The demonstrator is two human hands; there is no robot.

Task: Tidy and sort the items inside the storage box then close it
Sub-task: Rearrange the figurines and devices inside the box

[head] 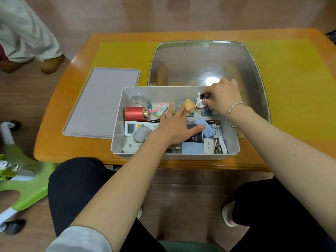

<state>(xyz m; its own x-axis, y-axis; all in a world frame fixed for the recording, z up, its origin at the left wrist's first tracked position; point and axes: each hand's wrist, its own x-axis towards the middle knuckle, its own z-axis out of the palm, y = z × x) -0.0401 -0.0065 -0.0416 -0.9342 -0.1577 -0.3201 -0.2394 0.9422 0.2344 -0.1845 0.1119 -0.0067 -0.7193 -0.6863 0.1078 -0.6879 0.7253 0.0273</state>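
Left hand (174,124) spread flat over clutter mid-frame in storage box (116,139), likely steadying it. Right hand (222,99) pinches black-and-white figurine (200,102) at box's far edge, probably lining up toys. Lid (101,102) off, left of box.

Orange wooden table (54,142) with yellow mat (291,88). Clear plastic tub (254,57) on mat. Green-and-white plastic toy (23,179) on floor, lower left. Another person's legs (27,33), brown shoes, upper left.

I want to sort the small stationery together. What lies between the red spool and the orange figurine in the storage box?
In the head view, binder clips and a pink eraser pack lie between the red spool and orange figurine; the left hand covers part.
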